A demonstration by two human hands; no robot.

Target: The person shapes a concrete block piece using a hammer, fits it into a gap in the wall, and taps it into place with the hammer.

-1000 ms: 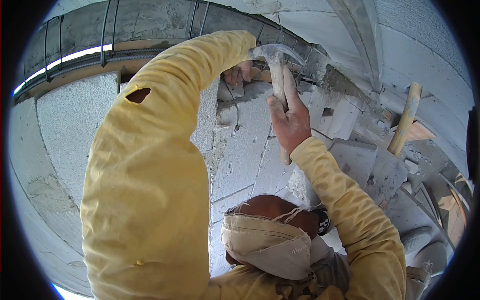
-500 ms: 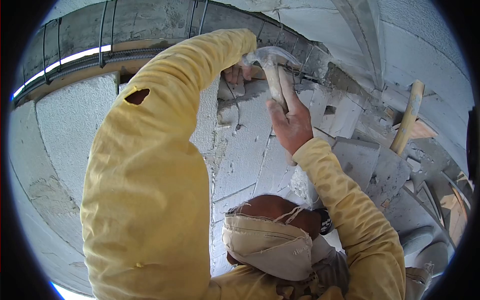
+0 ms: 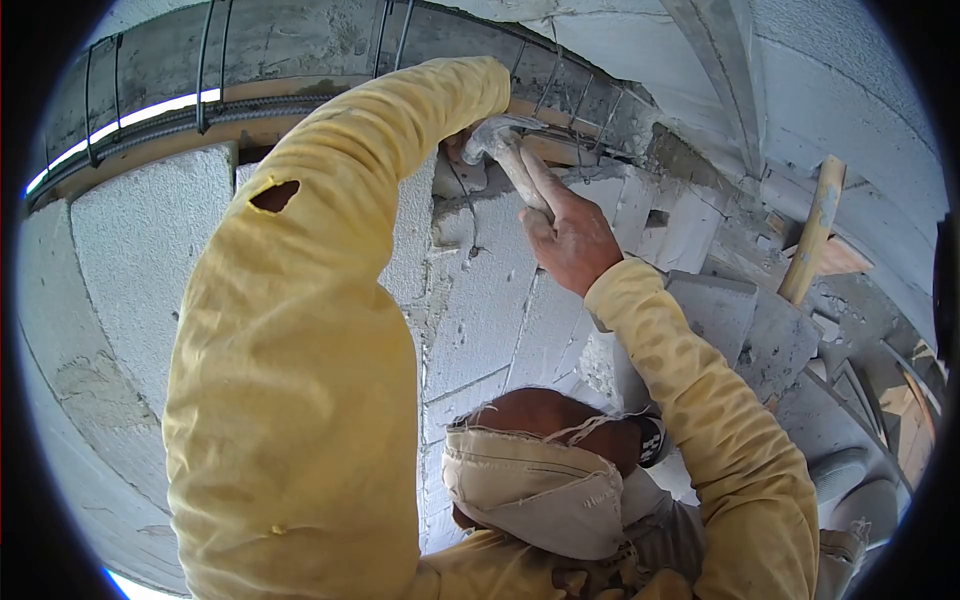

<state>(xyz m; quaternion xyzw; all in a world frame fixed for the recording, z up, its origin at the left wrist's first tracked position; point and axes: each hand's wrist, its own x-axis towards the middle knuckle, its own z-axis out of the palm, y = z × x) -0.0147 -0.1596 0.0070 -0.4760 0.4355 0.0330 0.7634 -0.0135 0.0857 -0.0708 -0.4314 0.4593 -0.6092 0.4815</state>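
My right hand [image 3: 577, 243] is closed around the dusty wooden handle of a hammer [image 3: 520, 172]. The metal hammer head, slightly blurred, is up at the top of the block wall, right beside my left hand [image 3: 456, 144]. Most of that hand is hidden behind the yellow sleeve and the hammer head, so its fingers and anything in them cannot be made out. Behind the hammer runs a strip of wood [image 3: 557, 150] along the foot of the concrete beam. A thin bent wire [image 3: 473, 215] hangs down the wall just below.
White blocks [image 3: 485, 290] make up the wall. Rebar rods [image 3: 202, 70] stick out by the concrete beam [image 3: 300, 42]. A wooden pole [image 3: 815, 230] leans at the right among rubble. A cloth-covered head [image 3: 535, 490] fills the bottom centre.
The hammer has swung left and tilted, its head coming down beside my left hand. My right hand has shifted slightly left; the left arm has barely moved.
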